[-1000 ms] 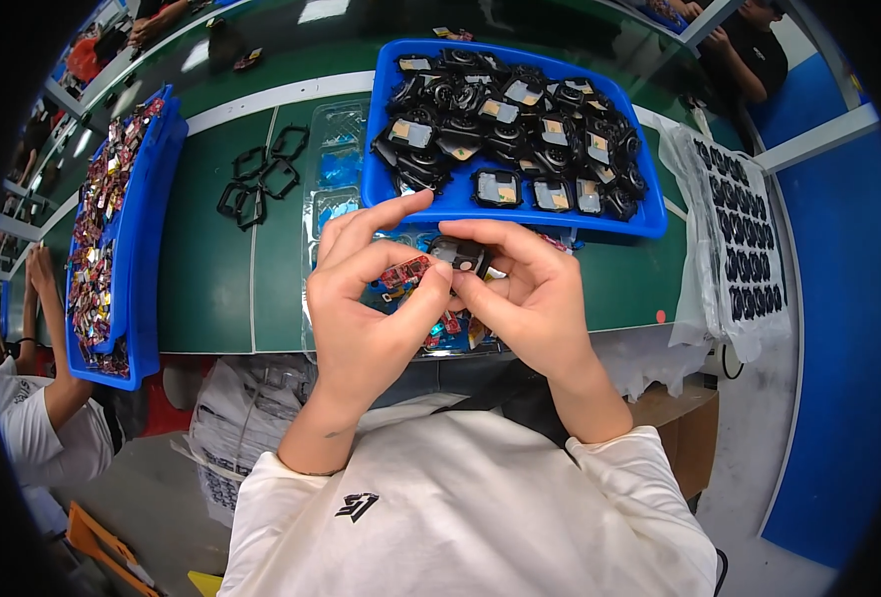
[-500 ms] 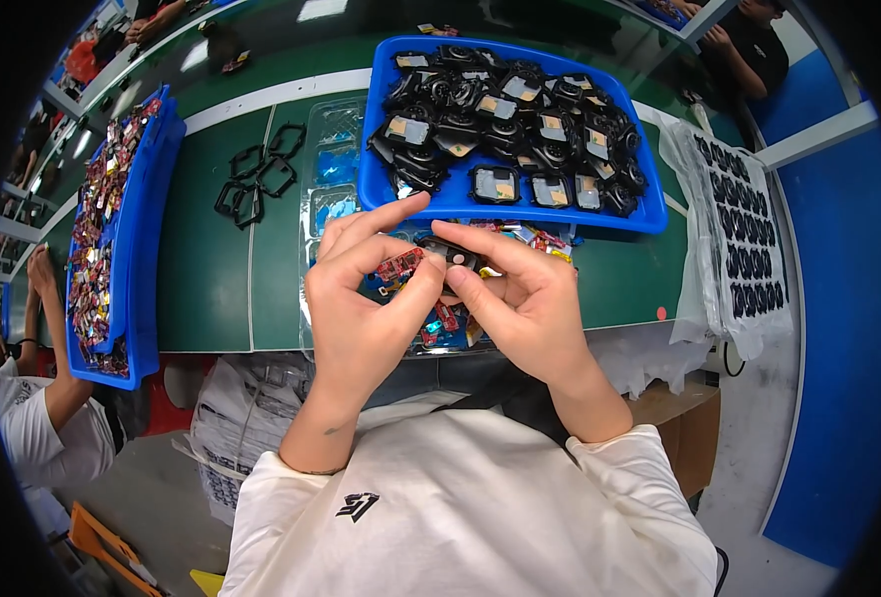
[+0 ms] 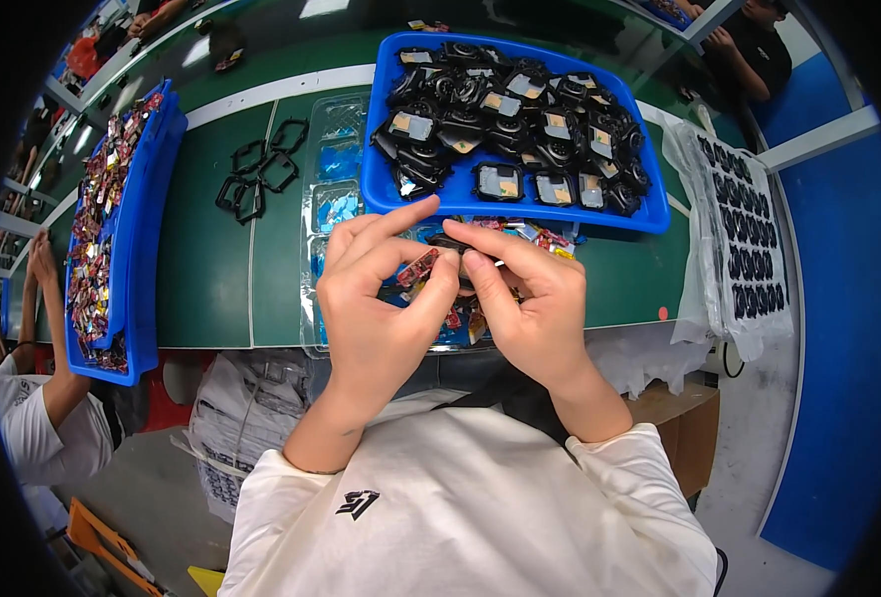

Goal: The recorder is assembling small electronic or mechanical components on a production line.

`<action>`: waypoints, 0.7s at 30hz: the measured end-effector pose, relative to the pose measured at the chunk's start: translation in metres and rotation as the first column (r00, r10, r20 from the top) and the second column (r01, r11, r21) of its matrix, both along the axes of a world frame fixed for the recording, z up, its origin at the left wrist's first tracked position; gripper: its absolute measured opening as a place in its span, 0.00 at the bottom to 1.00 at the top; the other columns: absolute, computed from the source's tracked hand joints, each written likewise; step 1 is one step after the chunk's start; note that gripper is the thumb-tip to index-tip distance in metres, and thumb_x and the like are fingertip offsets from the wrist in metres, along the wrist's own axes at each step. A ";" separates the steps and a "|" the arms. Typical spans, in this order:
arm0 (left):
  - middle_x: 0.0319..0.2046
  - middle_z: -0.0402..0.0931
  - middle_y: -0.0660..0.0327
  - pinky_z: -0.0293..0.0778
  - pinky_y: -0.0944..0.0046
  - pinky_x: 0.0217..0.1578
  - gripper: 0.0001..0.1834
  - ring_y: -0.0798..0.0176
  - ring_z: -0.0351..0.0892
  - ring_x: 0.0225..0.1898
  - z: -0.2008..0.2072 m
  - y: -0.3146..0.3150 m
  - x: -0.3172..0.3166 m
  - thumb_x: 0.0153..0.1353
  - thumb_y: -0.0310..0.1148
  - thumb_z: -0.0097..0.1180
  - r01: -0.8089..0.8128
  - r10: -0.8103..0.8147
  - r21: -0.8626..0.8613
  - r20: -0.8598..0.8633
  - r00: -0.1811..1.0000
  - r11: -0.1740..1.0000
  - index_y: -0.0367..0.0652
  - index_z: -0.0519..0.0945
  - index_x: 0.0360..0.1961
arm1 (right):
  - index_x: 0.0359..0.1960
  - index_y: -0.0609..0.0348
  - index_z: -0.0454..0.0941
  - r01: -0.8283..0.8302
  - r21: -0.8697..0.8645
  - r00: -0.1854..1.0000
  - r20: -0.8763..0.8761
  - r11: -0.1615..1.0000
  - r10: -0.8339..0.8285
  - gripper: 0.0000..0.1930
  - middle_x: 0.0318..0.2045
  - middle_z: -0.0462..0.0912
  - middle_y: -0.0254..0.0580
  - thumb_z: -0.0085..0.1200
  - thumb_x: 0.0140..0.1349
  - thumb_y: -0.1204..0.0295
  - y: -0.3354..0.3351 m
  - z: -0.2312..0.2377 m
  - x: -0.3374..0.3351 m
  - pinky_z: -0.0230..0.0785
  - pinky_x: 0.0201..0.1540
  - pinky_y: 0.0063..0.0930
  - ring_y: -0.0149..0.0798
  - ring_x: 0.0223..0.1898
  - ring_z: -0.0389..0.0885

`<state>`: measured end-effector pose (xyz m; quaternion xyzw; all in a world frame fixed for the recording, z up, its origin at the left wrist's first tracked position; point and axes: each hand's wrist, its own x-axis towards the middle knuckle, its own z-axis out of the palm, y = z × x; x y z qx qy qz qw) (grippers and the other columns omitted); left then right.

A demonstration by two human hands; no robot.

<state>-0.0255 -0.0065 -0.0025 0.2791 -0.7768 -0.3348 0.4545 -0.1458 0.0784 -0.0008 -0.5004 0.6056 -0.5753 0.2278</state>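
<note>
Left hand: thumb and forefinger pinching a small, red, rectangular circuit board, tilted. Right hand: thumb and forefinger apparently closed on a black plastic casing, just beside the board (outline unclear, fingers covering most). Both above the green worktop.

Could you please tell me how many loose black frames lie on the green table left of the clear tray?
5 black frames, clustered: top right, upper left, middle right, lower left and bottom; overlaps might hide another.
</note>
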 end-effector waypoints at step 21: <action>0.25 0.79 0.62 0.69 0.74 0.30 0.03 0.73 0.74 0.28 0.011 0.004 0.024 0.52 0.23 0.63 0.326 -0.235 0.584 -0.229 0.945 0.744 0.34 0.81 0.27 | 0.41 0.67 0.80 0.011 -0.085 0.949 0.313 0.996 0.016 0.10 0.33 0.82 0.38 0.56 0.57 0.80 -0.002 0.003 -0.004 0.73 0.30 0.16 0.23 0.30 0.79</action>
